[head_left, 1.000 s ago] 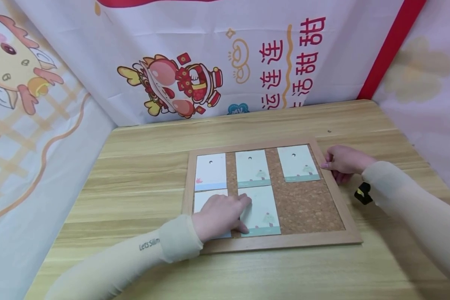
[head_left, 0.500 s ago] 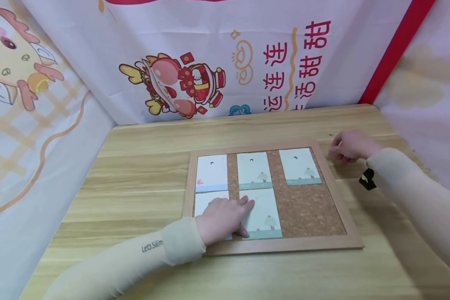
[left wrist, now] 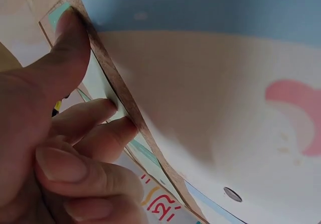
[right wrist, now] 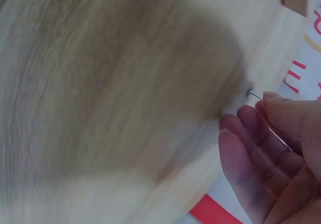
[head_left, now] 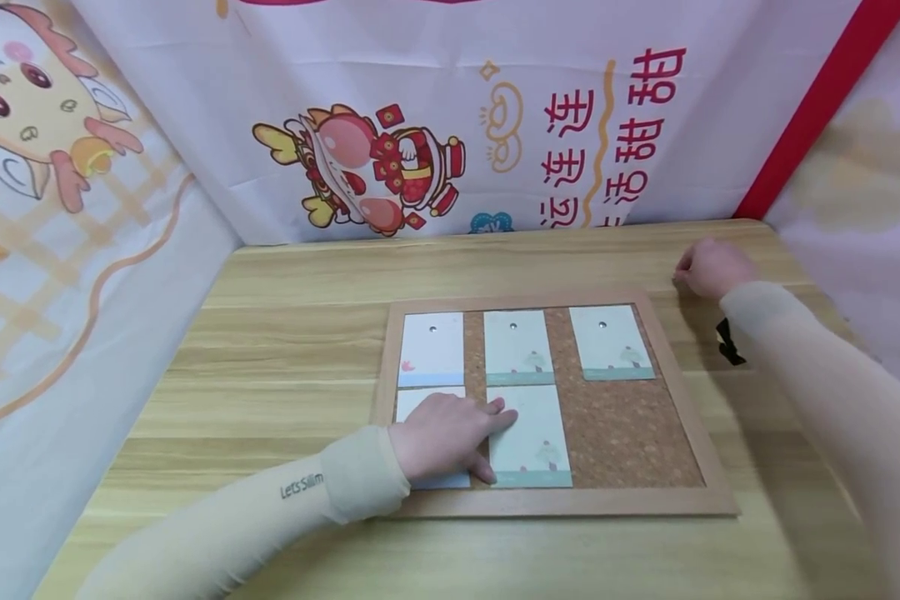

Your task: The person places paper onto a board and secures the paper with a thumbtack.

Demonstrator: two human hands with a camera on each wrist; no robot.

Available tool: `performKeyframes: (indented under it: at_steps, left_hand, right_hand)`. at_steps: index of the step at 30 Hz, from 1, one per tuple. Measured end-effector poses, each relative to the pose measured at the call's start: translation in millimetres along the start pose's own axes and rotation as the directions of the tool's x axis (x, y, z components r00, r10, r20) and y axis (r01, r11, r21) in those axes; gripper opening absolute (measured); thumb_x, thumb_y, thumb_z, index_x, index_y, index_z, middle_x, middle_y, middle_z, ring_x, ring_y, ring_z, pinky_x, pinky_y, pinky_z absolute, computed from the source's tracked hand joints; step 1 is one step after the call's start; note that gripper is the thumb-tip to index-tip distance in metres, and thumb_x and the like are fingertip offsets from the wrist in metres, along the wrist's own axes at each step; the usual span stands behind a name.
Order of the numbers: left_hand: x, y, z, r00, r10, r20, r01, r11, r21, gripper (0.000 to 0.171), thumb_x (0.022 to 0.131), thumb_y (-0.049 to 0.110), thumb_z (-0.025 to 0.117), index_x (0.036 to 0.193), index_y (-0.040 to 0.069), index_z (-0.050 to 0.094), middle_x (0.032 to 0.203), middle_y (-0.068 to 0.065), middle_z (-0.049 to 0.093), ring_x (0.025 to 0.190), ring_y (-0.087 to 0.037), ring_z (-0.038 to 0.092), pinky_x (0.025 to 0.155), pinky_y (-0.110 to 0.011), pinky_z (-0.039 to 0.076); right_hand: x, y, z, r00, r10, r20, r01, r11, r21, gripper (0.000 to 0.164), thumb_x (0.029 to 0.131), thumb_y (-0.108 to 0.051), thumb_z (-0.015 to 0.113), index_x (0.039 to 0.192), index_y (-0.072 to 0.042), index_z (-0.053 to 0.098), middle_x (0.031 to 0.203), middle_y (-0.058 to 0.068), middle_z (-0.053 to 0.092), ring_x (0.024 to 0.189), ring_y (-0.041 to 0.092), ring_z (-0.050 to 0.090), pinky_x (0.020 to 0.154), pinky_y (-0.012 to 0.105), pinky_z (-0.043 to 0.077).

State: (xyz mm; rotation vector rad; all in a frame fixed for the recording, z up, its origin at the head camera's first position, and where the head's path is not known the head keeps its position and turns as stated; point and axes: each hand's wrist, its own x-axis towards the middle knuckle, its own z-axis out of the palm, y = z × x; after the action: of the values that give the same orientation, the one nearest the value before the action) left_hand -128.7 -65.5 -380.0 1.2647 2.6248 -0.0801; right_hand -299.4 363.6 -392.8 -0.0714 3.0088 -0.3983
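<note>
My left hand [head_left: 446,437] rests on a wood-framed corkboard [head_left: 637,442]. Its thumb and two extended fingers press on a pale card with a green lower band [head_left: 532,433]. Partly under that hand lies a white card with a blue band [left wrist: 200,83], a metal tack [left wrist: 232,194] through it. Beyond the board's far right corner, my right hand [head_left: 714,268] is close over the table. In the right wrist view its thumb and fingertip pinch a small silver thumbtack [right wrist: 254,93], shaft toward the fingers.
Three tacked cards fill the board's upper row: a blue-banded card [head_left: 432,354], a green-banded card [head_left: 516,350] and another green-banded card [head_left: 611,346]. Bare cork shows at the lower right. Printed cloth [head_left: 195,100] hangs behind and beside the wooden table [head_left: 270,358].
My right hand has left the board's right edge and moved up and right, to where a small tack lay on the table. The left hand keeps its place on the card.
</note>
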Motion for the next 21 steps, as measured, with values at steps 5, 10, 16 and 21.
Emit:
performKeyframes:
  at_steps: [5, 10, 16, 21]
  left_hand:
    - [-0.6, -1.3, -1.0, 1.0, 0.01, 0.014, -0.01, 1.0, 0.004, 0.077, 0.072, 0.056, 0.078, 0.139, 0.023, 0.057, 0.139, -0.003, 0.058, 0.079, -0.016, 0.066, 0.054, -0.027, 0.043]
    - [-2.6, 1.2, -3.1, 0.998, 0.02, 0.06, -0.021, 1.0, 0.018, 0.075, 0.078, 0.054, 0.076, 0.144, 0.027, 0.052, 0.145, -0.003, 0.053, 0.09, -0.017, 0.068, 0.054, -0.028, 0.044]
    - [-4.4, 3.6, -7.1, 0.994, 0.027, 0.104, -0.029, 0.999, 0.015, 0.068, 0.085, 0.051, 0.074, 0.146, 0.036, 0.049, 0.148, -0.006, 0.048, 0.085, -0.019, 0.068, 0.051, -0.027, 0.042]
    - [-4.2, 4.4, -8.3, 0.99, 0.036, 0.134, -0.039, 0.999, 0.02, 0.063, 0.089, 0.048, 0.07, 0.146, 0.04, 0.048, 0.151, -0.009, 0.044, 0.057, -0.014, 0.054, 0.046, -0.027, 0.039]
  right_hand:
    - [5.8, 3.3, 8.9, 1.0, 0.017, -0.026, -0.017, 1.0, -0.002, 0.017, 0.093, -0.012, 0.064, 0.092, 0.004, 0.07, 0.087, 0.018, 0.067, 0.081, 0.034, 0.057, 0.073, 0.051, 0.046]
    - [3.3, 5.2, 11.8, 0.998, 0.027, -0.06, -0.026, 1.0, 0.011, 0.016, 0.093, -0.011, 0.065, 0.088, 0.003, 0.069, 0.081, 0.016, 0.065, 0.077, 0.032, 0.055, 0.069, 0.049, 0.045]
    - [-1.3, 5.5, 10.3, 0.997, 0.008, -0.079, -0.007, 1.0, 0.017, 0.017, 0.09, -0.013, 0.063, 0.088, 0.003, 0.069, 0.083, 0.017, 0.066, 0.079, 0.035, 0.058, 0.072, 0.053, 0.046]
    - [-11.0, 0.6, 4.0, 0.989, -0.05, -0.14, 0.058, 0.997, 0.048, 0.015, 0.082, -0.012, 0.061, 0.083, 0.002, 0.068, 0.08, 0.016, 0.066, 0.077, 0.035, 0.058, 0.071, 0.052, 0.045]
